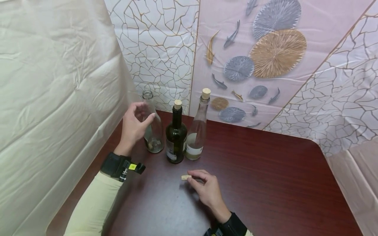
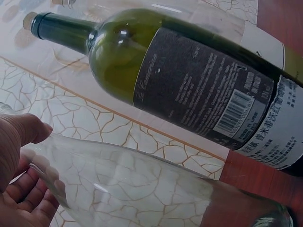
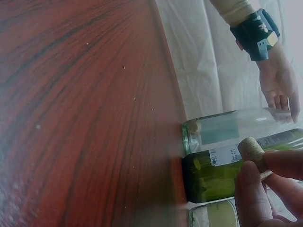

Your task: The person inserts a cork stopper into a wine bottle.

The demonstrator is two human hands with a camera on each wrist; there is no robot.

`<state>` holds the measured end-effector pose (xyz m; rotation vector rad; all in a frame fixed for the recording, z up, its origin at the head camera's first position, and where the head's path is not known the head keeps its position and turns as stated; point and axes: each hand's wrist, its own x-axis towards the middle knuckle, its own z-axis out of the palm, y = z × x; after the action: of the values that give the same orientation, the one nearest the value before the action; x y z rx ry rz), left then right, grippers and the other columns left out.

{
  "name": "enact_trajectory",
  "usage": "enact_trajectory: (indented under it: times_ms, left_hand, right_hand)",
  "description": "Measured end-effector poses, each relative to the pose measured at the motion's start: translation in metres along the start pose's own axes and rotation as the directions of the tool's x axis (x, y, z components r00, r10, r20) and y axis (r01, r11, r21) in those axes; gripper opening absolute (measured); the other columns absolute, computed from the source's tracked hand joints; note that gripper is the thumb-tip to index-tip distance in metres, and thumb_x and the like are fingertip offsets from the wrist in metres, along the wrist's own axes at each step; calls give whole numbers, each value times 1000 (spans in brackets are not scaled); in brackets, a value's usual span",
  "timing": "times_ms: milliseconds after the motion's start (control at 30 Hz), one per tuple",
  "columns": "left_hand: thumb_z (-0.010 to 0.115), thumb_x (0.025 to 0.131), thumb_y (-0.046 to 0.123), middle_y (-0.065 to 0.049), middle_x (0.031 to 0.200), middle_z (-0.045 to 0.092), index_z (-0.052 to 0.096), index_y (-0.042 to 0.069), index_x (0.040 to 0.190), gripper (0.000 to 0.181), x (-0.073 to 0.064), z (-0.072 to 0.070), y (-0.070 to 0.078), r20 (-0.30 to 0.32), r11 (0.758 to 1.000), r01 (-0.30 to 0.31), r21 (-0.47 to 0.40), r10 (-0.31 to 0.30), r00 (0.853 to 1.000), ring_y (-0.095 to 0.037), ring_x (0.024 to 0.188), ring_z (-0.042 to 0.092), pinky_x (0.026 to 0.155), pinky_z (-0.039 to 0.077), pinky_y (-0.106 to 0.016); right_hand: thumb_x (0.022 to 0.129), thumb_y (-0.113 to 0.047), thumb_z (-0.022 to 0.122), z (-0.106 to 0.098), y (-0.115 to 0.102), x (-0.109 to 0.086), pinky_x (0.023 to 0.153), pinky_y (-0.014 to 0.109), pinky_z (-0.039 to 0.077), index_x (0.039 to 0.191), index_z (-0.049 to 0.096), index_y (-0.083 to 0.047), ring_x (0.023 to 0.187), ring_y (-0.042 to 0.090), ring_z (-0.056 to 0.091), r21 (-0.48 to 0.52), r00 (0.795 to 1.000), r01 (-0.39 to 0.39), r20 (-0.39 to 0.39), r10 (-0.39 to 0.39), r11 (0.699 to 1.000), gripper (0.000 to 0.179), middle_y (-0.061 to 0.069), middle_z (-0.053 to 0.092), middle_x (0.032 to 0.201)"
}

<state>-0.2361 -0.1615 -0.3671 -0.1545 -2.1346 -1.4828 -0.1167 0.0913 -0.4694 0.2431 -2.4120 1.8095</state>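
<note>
My left hand (image 1: 134, 123) curves round the upper part of an uncorked clear glass bottle (image 1: 156, 131), thumb on one side and fingers on the other. Through the glass, some of those fingers show in the left wrist view. My right hand (image 1: 208, 188) pinches a small cork (image 1: 186, 177) between thumb and fingers, in front of the bottles. Close beside the clear bottle stands a dark green wine bottle (image 1: 176, 134) with a cork (image 1: 178, 104) in its mouth. To its right is another clear bottle (image 1: 198, 131), also corked, with a white label.
The bottles stand upright in a row on a dark red wooden table (image 1: 265, 170), near its back left corner. A patterned cloth (image 1: 159, 49) hangs behind them, and a plain cream cloth (image 1: 65, 82) hangs along the left side.
</note>
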Motion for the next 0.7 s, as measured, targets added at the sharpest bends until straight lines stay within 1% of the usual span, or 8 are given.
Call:
enact_trajectory:
  times_ms: [167, 300, 467, 567, 700]
  left_hand:
    - [74, 83, 4, -23, 116, 62, 54, -8, 117, 41, -8, -2, 4, -3, 1000, 4, 20, -4, 1000, -33, 100, 60, 90, 50, -48]
    - [74, 82, 5, -24, 115, 61, 55, -7, 117, 41, -15, -4, 9, -7, 999, 9, 36, -9, 1000, -34, 99, 59, 89, 49, -48]
    - [75, 81, 4, -23, 111, 63, 56, -7, 114, 39, -22, -5, 13, -6, 999, -21, 37, 21, 1000, -34, 96, 59, 85, 50, -48]
    - [75, 81, 3, -23, 109, 64, 57, -8, 114, 39, -25, -6, 11, -8, 998, -39, 43, 40, 999, -34, 95, 59, 84, 50, -49]
    - [77, 80, 7, -21, 108, 64, 58, -4, 114, 41, -28, -4, -5, -21, 997, -45, 59, 46, 999, -33, 95, 59, 84, 48, -48]
  right_hand:
    - [80, 5, 74, 0, -4, 0, 74, 26, 59, 99, 75, 5, 91, 25, 69, 28, 999, -35, 6, 34, 999, 19, 17, 72, 102]
    - [80, 4, 74, -1, -2, 0, 76, 27, 59, 100, 74, 5, 93, 27, 69, 28, 999, -42, 13, 42, 999, 20, 17, 72, 103]
    - [81, 2, 74, -1, -4, 0, 78, 28, 58, 101, 75, 5, 96, 28, 69, 17, 998, -67, 20, 66, 998, 20, 17, 72, 105]
    - [81, 2, 74, -1, -5, -1, 78, 28, 58, 101, 74, 5, 96, 28, 68, 20, 997, -70, 19, 69, 997, 20, 17, 72, 105]
    - [81, 3, 74, -1, -5, -3, 78, 27, 58, 101, 75, 5, 96, 28, 68, 30, 998, -62, 10, 62, 998, 20, 17, 72, 104]
